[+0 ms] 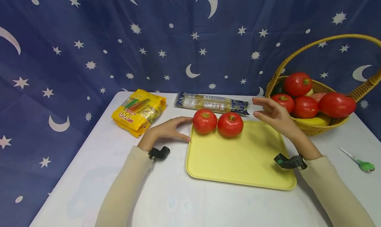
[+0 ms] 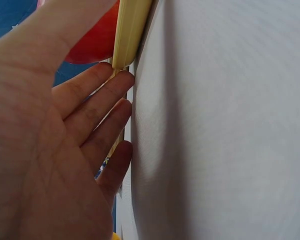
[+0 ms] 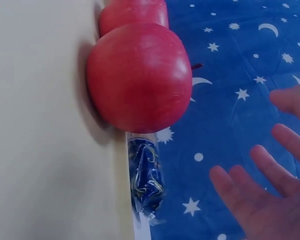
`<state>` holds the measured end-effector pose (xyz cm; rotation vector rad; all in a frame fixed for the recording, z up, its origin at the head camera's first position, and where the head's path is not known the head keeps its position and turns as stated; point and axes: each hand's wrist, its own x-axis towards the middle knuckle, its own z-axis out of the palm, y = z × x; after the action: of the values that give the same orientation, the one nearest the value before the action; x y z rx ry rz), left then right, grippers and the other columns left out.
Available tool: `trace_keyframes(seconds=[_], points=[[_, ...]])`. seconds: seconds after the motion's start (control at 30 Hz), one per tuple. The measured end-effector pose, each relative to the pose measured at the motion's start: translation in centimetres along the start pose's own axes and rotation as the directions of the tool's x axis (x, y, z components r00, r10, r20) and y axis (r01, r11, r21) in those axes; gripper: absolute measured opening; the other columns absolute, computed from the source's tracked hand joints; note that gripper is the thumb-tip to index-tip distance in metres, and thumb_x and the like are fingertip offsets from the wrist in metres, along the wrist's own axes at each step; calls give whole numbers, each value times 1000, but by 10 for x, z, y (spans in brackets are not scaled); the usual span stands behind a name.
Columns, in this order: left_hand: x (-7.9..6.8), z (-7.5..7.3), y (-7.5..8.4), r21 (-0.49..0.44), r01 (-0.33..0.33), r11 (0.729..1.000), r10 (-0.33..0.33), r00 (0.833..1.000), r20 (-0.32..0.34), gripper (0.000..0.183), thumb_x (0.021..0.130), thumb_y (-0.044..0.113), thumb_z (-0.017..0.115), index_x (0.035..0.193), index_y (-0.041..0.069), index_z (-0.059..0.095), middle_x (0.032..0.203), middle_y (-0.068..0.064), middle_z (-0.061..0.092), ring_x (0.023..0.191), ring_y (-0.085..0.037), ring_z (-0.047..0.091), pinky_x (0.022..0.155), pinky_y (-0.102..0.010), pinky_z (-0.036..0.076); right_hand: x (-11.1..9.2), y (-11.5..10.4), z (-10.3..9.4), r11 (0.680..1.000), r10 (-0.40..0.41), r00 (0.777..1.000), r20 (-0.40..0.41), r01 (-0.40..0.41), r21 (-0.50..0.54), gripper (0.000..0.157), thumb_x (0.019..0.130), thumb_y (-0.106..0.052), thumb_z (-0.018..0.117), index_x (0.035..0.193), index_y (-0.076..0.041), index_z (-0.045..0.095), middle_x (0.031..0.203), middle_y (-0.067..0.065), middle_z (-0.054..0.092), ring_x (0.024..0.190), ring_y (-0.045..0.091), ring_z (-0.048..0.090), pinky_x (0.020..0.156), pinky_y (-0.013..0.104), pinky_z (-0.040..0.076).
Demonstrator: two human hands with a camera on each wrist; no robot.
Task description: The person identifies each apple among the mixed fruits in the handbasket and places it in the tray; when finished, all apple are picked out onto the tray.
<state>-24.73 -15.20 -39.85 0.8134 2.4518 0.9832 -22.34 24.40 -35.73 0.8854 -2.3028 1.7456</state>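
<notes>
Two red apples (image 1: pixel 204 121) sit side by side at the far left corner of a yellow tray (image 1: pixel 238 157). My left hand (image 1: pixel 168 129) is at the tray's left edge, fingers extended and thumb apart. In the left wrist view, its fingertips lie at the tray's rim (image 2: pixel 130 35) beside an apple (image 2: pixel 95 42); whether they touch the rim I cannot tell. Over the tray's far right corner, my right hand (image 1: pixel 276 118) hovers with fingers spread, holding nothing. The right wrist view has the nearer apple (image 3: pixel 140 77) to the left of those fingers.
Behind the tray lies a long clear packet (image 1: pixel 208 102) with dark blue ends. A yellow snack bag (image 1: pixel 138 113) is at the back left. The handled wicker basket (image 1: pixel 312 129) at right holds several fruits. A green-headed stick (image 1: pixel 365 166) lies near the table's right edge.
</notes>
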Motion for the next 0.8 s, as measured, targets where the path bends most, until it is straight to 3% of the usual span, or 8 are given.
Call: trace_keyframes(seconds=[0.6,0.8], points=[[1,1,1,5,13,1000,-13,1000,3,86,78,34,83,149,12,40,154,-6,38,145,-24,28,120,-42,22,-10,-10,-25,998,-36,989,-146,43,50,41,89,17,56,129,11,53,124,-1,63,118,9,57,93,13,48],[3,2,0,1,23,1000,-23,1000,-1,86,79,34,83,150,13,39,155,-5,38,145,-23,28,120,-43,22,-13,-15,-38,993,-17,979,-205,40,109,39,91,14,56,129,8,56,121,0,66,107,8,63,88,13,51]])
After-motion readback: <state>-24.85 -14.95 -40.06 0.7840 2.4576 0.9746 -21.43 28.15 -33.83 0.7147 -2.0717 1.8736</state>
